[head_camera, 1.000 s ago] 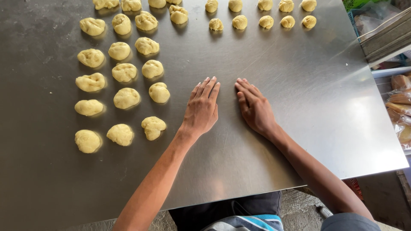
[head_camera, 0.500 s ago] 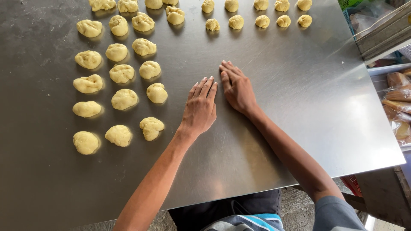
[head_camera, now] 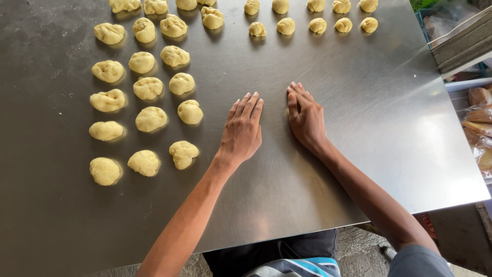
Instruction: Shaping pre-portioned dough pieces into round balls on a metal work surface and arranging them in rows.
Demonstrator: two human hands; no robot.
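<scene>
**Two flat palms on the steel, dough lined up at the left**

We're looking straight down on a stainless-steel worktop (head_camera: 389,128), and both hands lie flat on it near the centre of the frame. The left hand (head_camera: 243,131) presses palm down, fingers together and pointing up the frame; its grip is spread flat and holds nothing. Just right of it, a narrow gap apart, the right hand (head_camera: 306,117) lies the same way, fingers stretched out, grip flat and empty, its forearm running off toward the lower right corner.

Left of the left hand sits the nearest dough lump (head_camera: 183,154), knobbly and pale yellow, close to the wrist but not touching. Beyond it we see the rest of the dough lumps (head_camera: 148,88) in rough rows filling the upper left. Along the top edge, a row of smaller dough balls (head_camera: 316,24) sits well apart from both hands.

At the right edge of the frame, wrapped baked goods (head_camera: 479,125) lie beside the worktop.
</scene>
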